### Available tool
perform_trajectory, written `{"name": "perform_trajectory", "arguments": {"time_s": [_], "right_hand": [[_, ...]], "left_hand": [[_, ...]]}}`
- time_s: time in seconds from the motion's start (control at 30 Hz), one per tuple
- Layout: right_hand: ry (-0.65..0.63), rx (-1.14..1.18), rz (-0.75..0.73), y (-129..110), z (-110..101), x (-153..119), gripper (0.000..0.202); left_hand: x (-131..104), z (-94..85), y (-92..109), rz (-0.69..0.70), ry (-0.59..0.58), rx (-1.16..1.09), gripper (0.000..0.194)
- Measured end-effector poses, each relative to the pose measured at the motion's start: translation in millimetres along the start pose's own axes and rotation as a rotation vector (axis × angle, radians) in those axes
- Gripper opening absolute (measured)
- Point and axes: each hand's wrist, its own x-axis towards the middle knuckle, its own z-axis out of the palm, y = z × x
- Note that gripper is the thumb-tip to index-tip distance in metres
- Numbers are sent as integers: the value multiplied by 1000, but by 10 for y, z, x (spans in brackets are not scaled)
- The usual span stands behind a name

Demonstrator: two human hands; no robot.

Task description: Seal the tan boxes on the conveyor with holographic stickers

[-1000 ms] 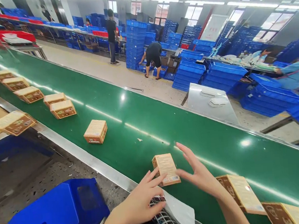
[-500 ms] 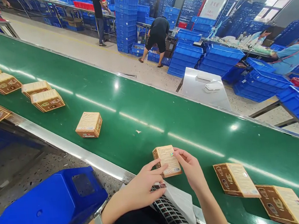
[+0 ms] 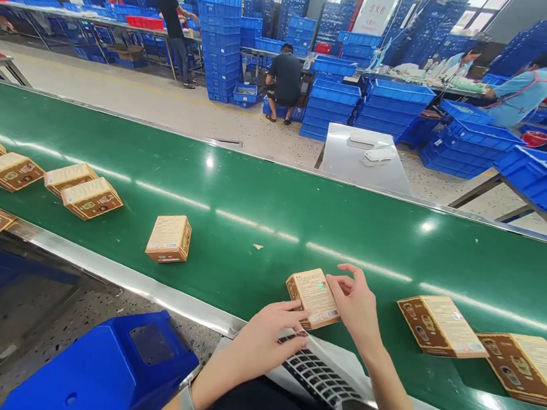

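Note:
A brown and cream printed carton (image 3: 316, 297) lies on the green conveyor belt in front of me, its text side up. On that face is a small shiny sticker (image 3: 322, 285). My left hand (image 3: 275, 335) reaches over the carton's near left corner with its front fingers stretched out. Its thumb and lower fingers hold the edge of a sheet of small dark stickers (image 3: 317, 373) on white backing, which hangs toward my lap. At the carton's right edge, my right hand (image 3: 356, 303) has its fingers bent and apart, with nothing visible in them.
Similar cartons stand on the belt (image 3: 240, 265): one to the left (image 3: 168, 238), several farther left, and some on the right (image 3: 440, 326). A blue plastic stool or bin (image 3: 69, 389) is at lower left. Beyond the belt are a metal table (image 3: 365, 158), stacked blue crates (image 3: 223, 43) and several people.
My right hand has drawn back from the sticker to the carton's right edge, its fingers lifting. My left hand stays by the sheet. A person in the background has gone from bending to squatting.

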Motion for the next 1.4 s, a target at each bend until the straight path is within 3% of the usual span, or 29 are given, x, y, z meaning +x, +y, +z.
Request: {"name": "perform_trajectory", "arguments": {"time_s": [0.07,0.13,0.23,0.3,0.4,0.5,0.63,0.73,0.87,0.97,1.07,1.17,1.23,1.4], "right_hand": [[-51,-87,-85,-173,-118,-94,39],[-184,-145,-201,-366,-200,-246,31],[-394,-166,-419,-571,-198,-468,20],[-460,-177,-568,-607,-129,-546,13],[-442,-218,-736,-552,2,-556,7],[-319,-262,-919,-487,125,-529,8],[-259,-258,-1107,-504,268,-534,17],[-366,-114,-937,-579,356,-488,10],[-542,174,-346,-708,578,-209,23],[-638,424,-28,-808,927,63,36],[-692,545,111,-881,1377,230,45],[-633,522,133,-884,1763,261,44],[-567,489,135,-844,1910,240,44],[-420,408,118,-708,1930,184,45]], "left_hand": [[-30,3,39,-135,92,-111,20],[-73,-1,73,-226,156,-213,28],[-136,-13,120,-209,201,-250,30],[-172,-21,147,-180,213,-220,31],[-225,-20,162,-187,200,-211,21],[-272,16,123,-212,192,-302,18],[-312,49,27,-222,304,-518,19],[-396,-87,-39,-259,370,-549,25],[-660,-555,-198,-270,518,-201,19],[-854,-945,-439,-171,598,6,14],[-925,-1155,-695,-204,512,-49,16],[-882,-1132,-806,-190,398,-85,10],[-829,-1042,-776,-187,357,-33,10],[-722,-865,-611,-249,266,31,22]]}}
